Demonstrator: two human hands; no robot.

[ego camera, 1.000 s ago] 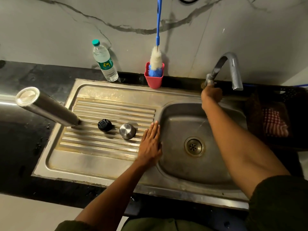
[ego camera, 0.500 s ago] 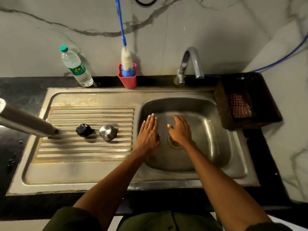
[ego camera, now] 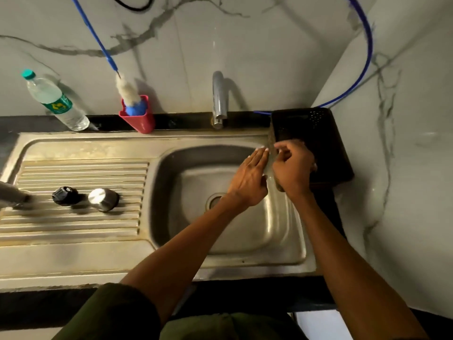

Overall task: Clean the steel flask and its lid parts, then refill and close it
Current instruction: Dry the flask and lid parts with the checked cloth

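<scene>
From the head camera, both hands meet over the right rim of the sink basin (ego camera: 171, 241), hard against the dark perforated basket (ego camera: 328, 133) that stands on the counter beside it. By the look of it, the step in hand is fetching something to scrub with, or rinsing the hands, before the washing proper begins; none of the flask parts is being handled. The left hand (ego camera: 247, 180) is flat, fingers straight and together, pointing toward the basket's near edge and holding nothing. The right hand (ego camera: 294, 168) has its fingers curled inward at the basket's edge; it may be pinching something small, but the blur and the dark there leave me unable to tell. Both forearms reach diagonally across the basin from the lower edge. The steel flask (ego camera: 11, 196) lies at the far left, only its end showing at the edge of the ribbed drainboard (ego camera: 73, 227). Just beside it sit the black inner stopper (ego camera: 64, 195) and the steel lid cup (ego camera: 103, 198), near each other but apart. The next move likely calls for carrying a hand back across the basin to these parts and bringing one under the tap (ego camera: 220, 99), with the bottle brush (ego camera: 127, 90) in its red holder (ego camera: 139, 120) within reach.
</scene>
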